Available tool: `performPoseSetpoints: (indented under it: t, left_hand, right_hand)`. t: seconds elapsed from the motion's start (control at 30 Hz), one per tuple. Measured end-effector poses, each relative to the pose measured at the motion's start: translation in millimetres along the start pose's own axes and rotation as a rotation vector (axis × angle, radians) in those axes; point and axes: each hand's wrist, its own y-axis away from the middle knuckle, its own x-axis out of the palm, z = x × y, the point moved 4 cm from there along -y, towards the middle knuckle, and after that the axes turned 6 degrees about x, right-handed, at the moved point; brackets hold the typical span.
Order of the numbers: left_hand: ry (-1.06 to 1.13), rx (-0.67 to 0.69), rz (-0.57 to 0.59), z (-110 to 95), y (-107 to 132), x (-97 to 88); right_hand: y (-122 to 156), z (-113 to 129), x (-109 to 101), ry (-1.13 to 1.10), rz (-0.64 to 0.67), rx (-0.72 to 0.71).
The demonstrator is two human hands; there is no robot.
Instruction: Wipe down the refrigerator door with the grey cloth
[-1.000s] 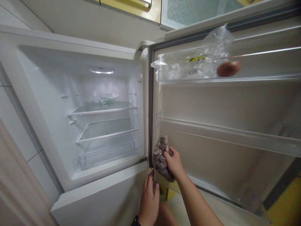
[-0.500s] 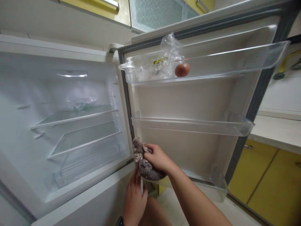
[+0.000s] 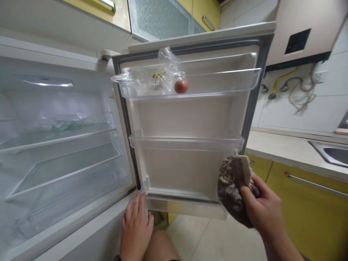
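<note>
Open fridge, cloth at the door's lower right corner.

Right hand (image 3: 262,212) closed around a bunched brown cloth (image 3: 233,188), held against the outer end of the door (image 3: 179,119), just under the middle shelf (image 3: 185,144). Left hand (image 3: 136,226) flat, fingers spread, holding nothing, resting on the ledge below the door's hinge corner. Top shelf (image 3: 223,81): egg (image 3: 181,86) beside a clear bag (image 3: 152,78).

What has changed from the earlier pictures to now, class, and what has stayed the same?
The right hand, gripping the brown cloth, has moved from the hinge side of the fridge door to its outer lower edge. The left hand stays at the door's bottom corner. The egg and plastic bag stay in the top shelf.
</note>
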Motion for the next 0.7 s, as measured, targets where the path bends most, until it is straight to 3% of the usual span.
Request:
performPoseSetpoints:
  t: [0.1,0.17,0.27,0.4,0.5,0.6,0.7]
  left_hand:
    - [0.008,0.08,0.0,-21.2,-10.2,-0.2]
    - [0.063,0.194,0.04,-36.8,-13.9,5.0]
    - [0.128,0.292,0.118,-52.3,-13.0,14.7]
    - [0.116,0.247,0.116,-56.3,-9.2,18.0]
    - [0.107,0.237,0.101,-56.1,-8.9,15.8]
    - [0.103,0.254,0.094,-56.5,-9.9,13.8]
    - [0.095,0.274,0.088,-58.6,-11.7,12.7]
  right_hand:
    - [-11.7,8.8,-23.1,0.098,-0.182,-0.056]
    - [-12.1,16.3,-20.2,0.144,-0.197,-0.152]
    - [-4.1,22.0,9.9,0.118,-0.121,-0.342]
    - [3.0,27.1,58.8,0.099,-0.111,-0.462]
    - [-4.1,40.7,80.4,0.303,-0.151,-0.412]
    - [-10.2,57.3,94.2,0.502,-0.074,-0.341]
    - [-2.9,62.3,106.8,0.552,0.02,-0.352]
